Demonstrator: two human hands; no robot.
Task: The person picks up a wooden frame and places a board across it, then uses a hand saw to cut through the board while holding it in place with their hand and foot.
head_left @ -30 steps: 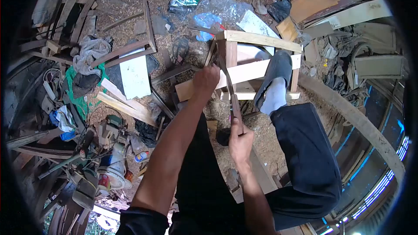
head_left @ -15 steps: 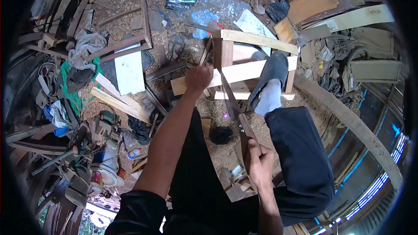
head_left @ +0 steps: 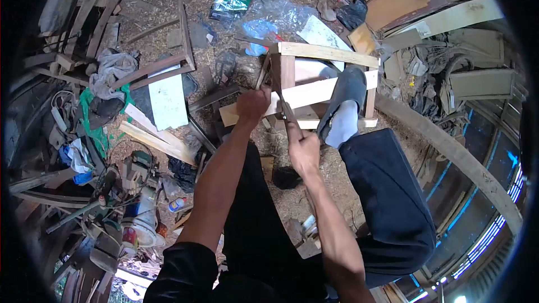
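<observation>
A pale wooden board (head_left: 306,94) lies slanted across a low wooden frame (head_left: 331,51). My left hand (head_left: 254,104) is closed at the board's left part, pressing or gripping it; the fingertips are hard to see. In my right hand (head_left: 306,151) is a handsaw (head_left: 285,111), fingers wrapped around its handle. Its dark blade points away from me and crosses the board just right of my left hand. My foot in a dark shoe (head_left: 343,101) rests on the board's right part.
Sawdust and scraps cover the ground. A power tool (head_left: 137,169) and a white bucket (head_left: 143,230) stand at the left. Beside the frame, a white sheet (head_left: 168,101) lies on the left, and a long curved plank (head_left: 449,146) runs along the right. A green packet (head_left: 231,1) lies ahead.
My right hand has pushed the handsaw forward, away from me, along the cut line. My left hand and foot stay on the board. The view has shifted slightly.
</observation>
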